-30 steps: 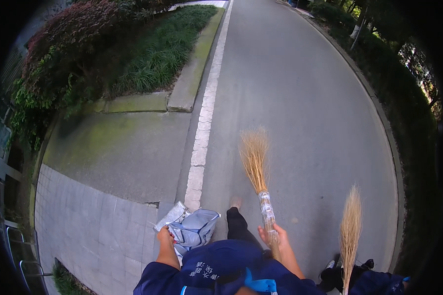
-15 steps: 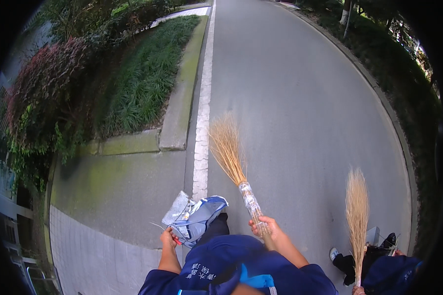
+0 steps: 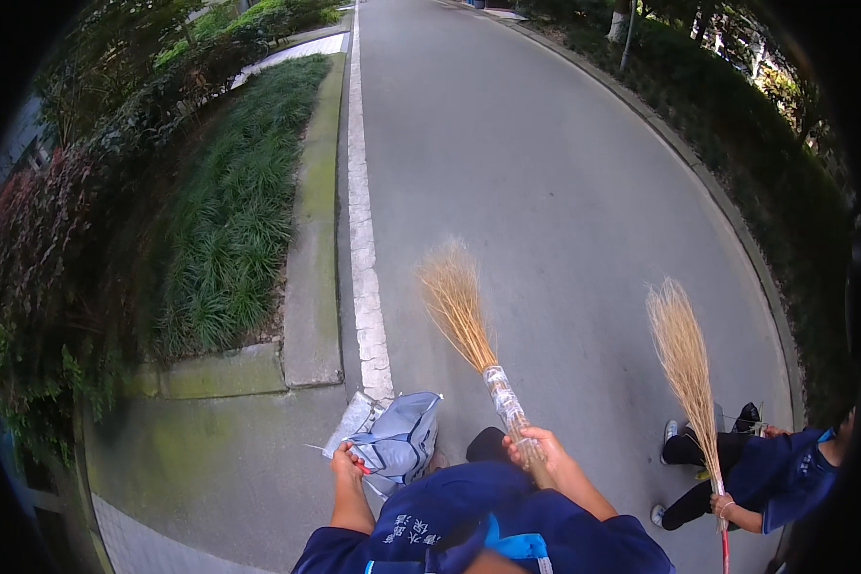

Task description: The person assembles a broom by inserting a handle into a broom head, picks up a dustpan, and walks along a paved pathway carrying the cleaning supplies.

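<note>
My right hand (image 3: pixel 538 448) is closed round the handle of a straw broom (image 3: pixel 466 320), just below its clear plastic wrapping. The broom points ahead and slightly left, bristles over the road. My left hand (image 3: pixel 348 462) is closed at the edge of a blue-and-grey bag (image 3: pixel 402 435), which hangs beside my legs. Next to the bag shows a scuffed, light grey sheet-like piece (image 3: pixel 356 417); the bag hides part of it. A small red piece sticks out by my left fingers, and what it belongs to is hidden.
A person in dark blue (image 3: pixel 784 476) walks at the right with another straw broom (image 3: pixel 684 359) held upright. A grass bed (image 3: pixel 230 210) with a stone kerb (image 3: pixel 313 287) lies left of a white road line (image 3: pixel 364 249). Another kerb (image 3: pixel 727 196) borders the road's right side.
The grass bed and kerb have come nearer and shifted left. The other person has moved further into view with their broom. Both my hands keep their holds; the bag has swung slightly.
</note>
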`<action>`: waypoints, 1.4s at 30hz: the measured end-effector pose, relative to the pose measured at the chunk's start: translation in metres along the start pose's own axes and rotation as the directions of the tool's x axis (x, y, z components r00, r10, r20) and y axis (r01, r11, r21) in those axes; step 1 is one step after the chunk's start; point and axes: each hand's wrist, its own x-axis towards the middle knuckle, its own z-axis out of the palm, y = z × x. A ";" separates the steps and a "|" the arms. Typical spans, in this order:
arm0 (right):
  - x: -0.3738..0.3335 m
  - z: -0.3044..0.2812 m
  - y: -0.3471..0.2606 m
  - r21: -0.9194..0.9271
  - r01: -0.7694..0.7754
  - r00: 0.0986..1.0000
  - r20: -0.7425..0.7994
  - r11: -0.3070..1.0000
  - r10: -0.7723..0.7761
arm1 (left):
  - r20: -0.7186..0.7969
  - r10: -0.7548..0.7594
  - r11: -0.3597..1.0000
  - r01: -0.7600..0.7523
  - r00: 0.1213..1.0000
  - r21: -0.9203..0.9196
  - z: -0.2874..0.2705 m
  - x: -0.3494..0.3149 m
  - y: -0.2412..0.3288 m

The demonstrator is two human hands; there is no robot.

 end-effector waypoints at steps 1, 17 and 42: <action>0.014 0.004 -0.015 -0.001 0.002 1.000 0.002 1.000 -0.002 | -0.017 0.031 1.000 -0.031 0.999 0.000 0.018 0.012 0.008; 0.267 0.144 -0.364 0.013 -0.146 0.982 0.122 0.989 0.143 | -0.135 0.129 0.989 -0.117 0.983 0.093 0.336 0.101 0.205; 0.655 0.336 -0.859 0.065 0.030 0.994 -0.106 0.997 -0.023 | -0.184 0.071 0.987 -0.042 0.980 0.156 0.944 0.392 0.426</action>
